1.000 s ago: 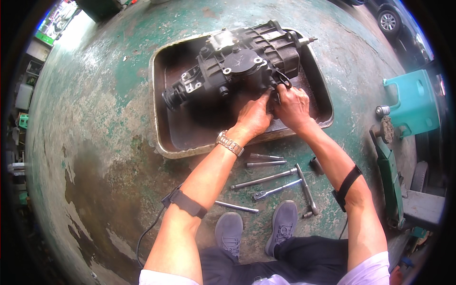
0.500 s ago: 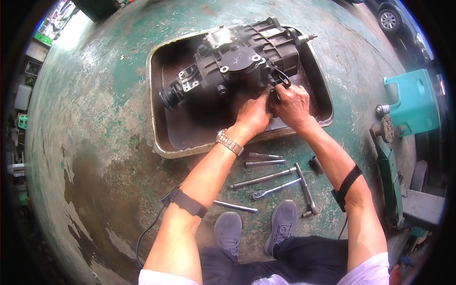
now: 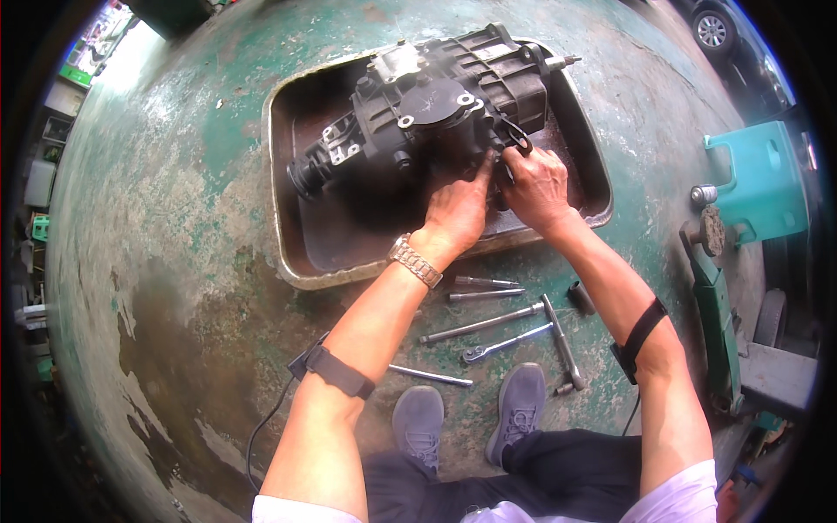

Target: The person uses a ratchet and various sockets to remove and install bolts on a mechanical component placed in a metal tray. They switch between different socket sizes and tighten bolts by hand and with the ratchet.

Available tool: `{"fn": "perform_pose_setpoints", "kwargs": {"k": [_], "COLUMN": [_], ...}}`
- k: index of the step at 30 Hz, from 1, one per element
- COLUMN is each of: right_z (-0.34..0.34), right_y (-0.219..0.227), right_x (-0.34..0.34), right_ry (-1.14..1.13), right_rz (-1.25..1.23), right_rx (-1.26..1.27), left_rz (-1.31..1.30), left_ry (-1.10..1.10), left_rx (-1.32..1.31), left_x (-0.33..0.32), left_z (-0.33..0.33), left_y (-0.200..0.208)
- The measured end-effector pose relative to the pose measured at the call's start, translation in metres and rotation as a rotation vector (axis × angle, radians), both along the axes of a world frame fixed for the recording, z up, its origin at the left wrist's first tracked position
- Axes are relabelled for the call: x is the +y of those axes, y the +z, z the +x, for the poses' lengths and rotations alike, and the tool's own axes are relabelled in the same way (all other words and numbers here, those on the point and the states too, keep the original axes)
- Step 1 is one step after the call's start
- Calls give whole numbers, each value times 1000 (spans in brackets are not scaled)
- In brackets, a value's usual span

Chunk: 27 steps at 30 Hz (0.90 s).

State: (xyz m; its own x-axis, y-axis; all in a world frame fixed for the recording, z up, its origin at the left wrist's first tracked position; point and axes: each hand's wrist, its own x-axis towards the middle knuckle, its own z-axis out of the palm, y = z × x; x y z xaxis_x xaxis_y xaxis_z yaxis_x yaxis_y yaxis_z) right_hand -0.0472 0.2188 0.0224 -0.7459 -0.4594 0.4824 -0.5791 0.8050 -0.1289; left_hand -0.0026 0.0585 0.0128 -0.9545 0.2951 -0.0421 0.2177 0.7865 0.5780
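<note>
Gearbox [image 3: 433, 106] and left hand [image 3: 458, 209] sit slightly farther left in view than a second ago, and a little more gap shows between the two hands. The gearbox lies in a metal pan [image 3: 324, 281] on the floor [image 3: 200, 218], directly beyond the hands, its near side meeting the fingertips. The left hand has its index finger stretched up against the housing — the other fingers are hidden, so I cannot tell whether it grips anything. The right hand [image 3: 536, 186] is curled nearly closed just below a black loop [image 3: 524, 136] (what its fingers hold, if anything, I cannot tell). Between pan and shoes [image 3: 521, 403] lie hand tools — among them a ratchet [image 3: 510, 341] and a T-shaped bar [image 3: 561, 338].
</note>
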Motion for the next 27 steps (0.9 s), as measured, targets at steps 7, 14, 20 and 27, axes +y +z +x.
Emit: {"fn": "perform_pose_setpoints", "kwargs": {"k": [7, 14, 20, 27], "right_z": [-1, 0, 1, 0], "right_y": [2, 3, 2, 2], "right_x": [0, 0, 0, 0], "right_ry": [28, -14, -22, -28], "right_rz": [8, 38, 41, 105], "right_rx": [-11, -30, -27, -74], "left_rz": [-7, 19, 12, 12], "left_ry": [-20, -28, -20, -31], "left_rx": [0, 16, 11, 13], "left_x": [-2, -4, -4, -4], "left_z": [-3, -4, -5, -4], "left_y": [-7, -8, -6, -5]}}
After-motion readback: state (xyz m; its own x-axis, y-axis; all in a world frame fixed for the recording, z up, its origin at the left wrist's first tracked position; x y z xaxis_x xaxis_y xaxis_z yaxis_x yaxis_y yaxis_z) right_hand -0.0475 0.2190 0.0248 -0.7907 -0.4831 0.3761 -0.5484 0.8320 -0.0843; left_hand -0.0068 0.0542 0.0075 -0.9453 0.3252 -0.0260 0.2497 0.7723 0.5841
